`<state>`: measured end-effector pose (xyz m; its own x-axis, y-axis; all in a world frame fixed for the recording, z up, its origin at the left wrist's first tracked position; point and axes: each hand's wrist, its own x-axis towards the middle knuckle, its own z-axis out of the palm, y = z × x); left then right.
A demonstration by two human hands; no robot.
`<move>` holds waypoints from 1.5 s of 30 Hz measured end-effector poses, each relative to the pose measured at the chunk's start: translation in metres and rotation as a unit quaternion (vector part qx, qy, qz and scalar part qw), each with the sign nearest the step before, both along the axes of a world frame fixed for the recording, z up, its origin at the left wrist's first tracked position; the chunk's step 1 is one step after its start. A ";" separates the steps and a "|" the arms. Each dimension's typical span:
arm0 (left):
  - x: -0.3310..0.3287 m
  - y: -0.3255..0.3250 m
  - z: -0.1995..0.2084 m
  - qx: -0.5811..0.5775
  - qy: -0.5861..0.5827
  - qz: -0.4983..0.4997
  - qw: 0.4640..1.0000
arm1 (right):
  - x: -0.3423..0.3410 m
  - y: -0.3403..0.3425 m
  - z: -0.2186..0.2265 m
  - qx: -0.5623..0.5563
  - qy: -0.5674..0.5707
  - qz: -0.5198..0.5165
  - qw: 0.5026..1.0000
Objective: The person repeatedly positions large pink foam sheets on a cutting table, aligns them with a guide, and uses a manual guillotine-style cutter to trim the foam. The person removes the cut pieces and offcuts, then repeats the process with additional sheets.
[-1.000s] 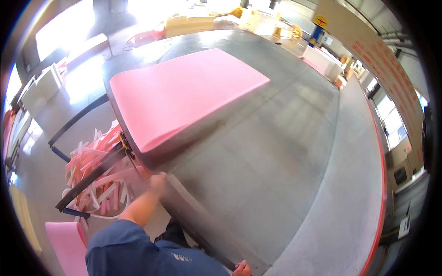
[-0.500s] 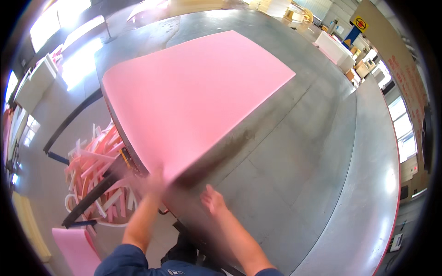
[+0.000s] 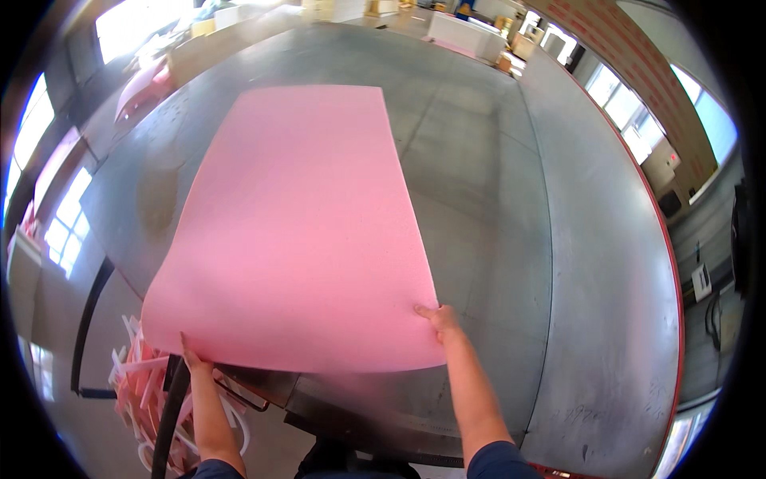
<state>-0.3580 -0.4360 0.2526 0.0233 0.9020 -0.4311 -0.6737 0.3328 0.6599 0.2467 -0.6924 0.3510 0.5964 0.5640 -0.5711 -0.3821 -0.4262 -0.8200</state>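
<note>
Head view: big grey metal-topped table (image 3: 495,239), taking up most of the frame, crossed by dark seams, red trim (image 3: 648,184) along the right-hand rim. Next in size, pink sheet (image 3: 295,223), smooth and bendy-looking, on the left half of the table. Far part flat on the metal, near part lifted in a shallow curve, near-left corner hanging out past the table edge. Can't see underneath, so no call on whether folded or single. Upper right, long brown beam (image 3: 662,72) with reddish markings, running diagonally above bright windows (image 3: 626,104). Lower left, on grey floor (image 3: 60,319), loose heap of pink and white strips (image 3: 148,391), partly covered by the sheet's overhanging corner. Black bar (image 3: 170,423) in front of the heap, close to the left forearm (image 3: 211,423). Beyond the far end of the table, long white box (image 3: 463,33), small at this range. Bottom edge, dark blue sleeves (image 3: 499,463) and bare forearms reaching forward. Hands well apart, both gripping the sheet. Left hand (image 3: 193,354) on the near edge toward the left corner, thumb side on top, rest mostly hidden below. Right hand (image 3: 440,318) on the right edge just up from the near corner, thumb on the upper face, other fingers out of sight under the sheet. Smallest item, brown smudge (image 3: 159,195) on the metal, left of the sheet.
</note>
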 end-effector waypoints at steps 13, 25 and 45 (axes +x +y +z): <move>0.185 -0.156 -0.067 -0.179 -0.002 -0.005 0.984 | 0.118 -0.264 0.031 0.009 -0.060 -0.089 0.994; 0.377 -0.215 -0.023 -0.178 0.066 -0.117 0.975 | 0.154 -0.479 -0.011 -0.035 -0.053 -0.216 0.974; 0.394 -0.153 -0.046 -0.184 0.081 -0.064 0.978 | 0.010 -0.306 -0.114 0.266 0.029 -0.647 0.714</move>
<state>0.0360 -0.5891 0.2067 0.0307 0.6798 -0.7328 -0.5067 0.6425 0.5748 0.2566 -0.9985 0.2373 0.7993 -0.2916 -0.5254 -0.2129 0.6803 -0.7014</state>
